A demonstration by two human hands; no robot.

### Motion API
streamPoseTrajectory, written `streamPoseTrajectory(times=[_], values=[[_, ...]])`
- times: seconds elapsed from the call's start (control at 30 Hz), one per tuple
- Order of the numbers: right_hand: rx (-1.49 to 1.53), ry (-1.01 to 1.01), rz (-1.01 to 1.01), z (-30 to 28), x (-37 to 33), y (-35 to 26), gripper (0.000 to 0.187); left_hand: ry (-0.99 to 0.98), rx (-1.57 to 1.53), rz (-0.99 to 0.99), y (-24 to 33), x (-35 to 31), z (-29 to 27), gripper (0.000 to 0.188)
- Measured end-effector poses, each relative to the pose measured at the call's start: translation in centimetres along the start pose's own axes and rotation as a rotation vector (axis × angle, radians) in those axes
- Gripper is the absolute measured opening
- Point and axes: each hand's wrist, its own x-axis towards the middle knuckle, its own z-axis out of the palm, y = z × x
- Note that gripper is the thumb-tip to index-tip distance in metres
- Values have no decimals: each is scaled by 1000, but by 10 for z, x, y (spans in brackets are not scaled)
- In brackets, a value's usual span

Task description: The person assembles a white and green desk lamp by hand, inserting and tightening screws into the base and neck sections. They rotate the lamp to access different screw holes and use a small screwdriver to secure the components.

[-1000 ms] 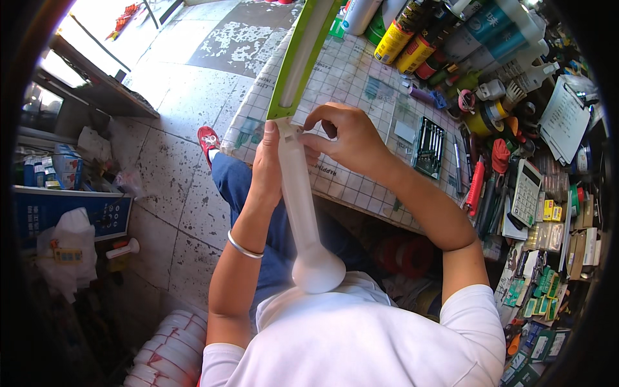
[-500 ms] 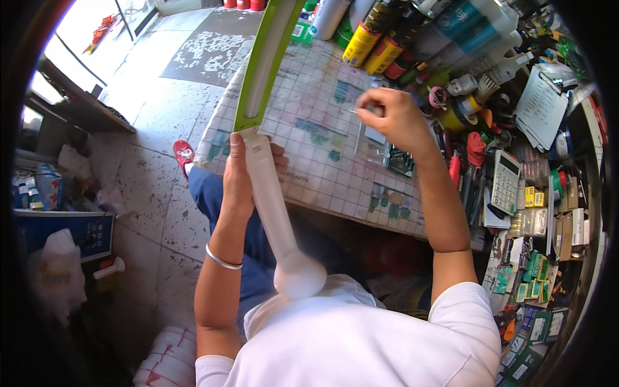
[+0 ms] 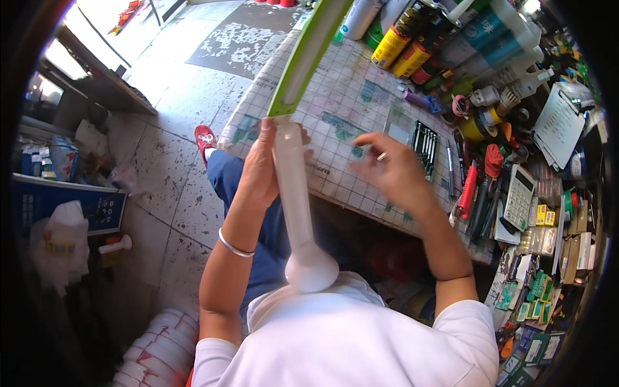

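A long green-and-white desk lamp [image 3: 298,193] slants from the top of the picture down to my chest. Its green-framed strip points away over the table, and the rounded white end rests against my white shirt. My left hand [image 3: 263,164] is closed around the white arm just below the green part. Off to the right, my right hand [image 3: 390,169] hovers above the table with curled fingers, apart from the lamp. Motion blurs its fingertips; a small shiny bit shows among the fingers, too small to name. Near that hand lies a set of small screwdrivers [image 3: 424,145] in a case.
A grid-patterned cloth covers the table [image 3: 335,84]. Spray cans and bottles [image 3: 412,48] crowd its far right. A red-handled cutter [image 3: 467,190], a calculator [image 3: 518,198], a clipboard [image 3: 560,132] and small boxes line the right side. White rolls [image 3: 161,345] stand at lower left.
My right hand has come down and nearer, uncovering the screwdriver set. The view has shifted, so the lamp and table sit further right. My left hand keeps its hold on the lamp.
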Motion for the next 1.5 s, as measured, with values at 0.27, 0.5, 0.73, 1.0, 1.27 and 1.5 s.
streamPoseTrajectory(times=[0.27,0.5,0.73,1.0,1.27,1.5], values=[[158,-92,-38,71,-13,-51,62,-100,177,136,13,-29,20,48],[241,-46,-118,75,-15,-52,58,-104,180,212,10,-35,22,50],[279,-146,-24,44,4,-42,52,-283,260,112,20,-40,0,49],[930,-262,-245,20,66,-32,43,-458,424,21,41,-38,9,60],[803,-184,-299,21,63,-49,24,-493,451,117,48,-45,20,49],[919,-35,-301,35,53,-44,20,-513,483,129,48,-36,11,56]])
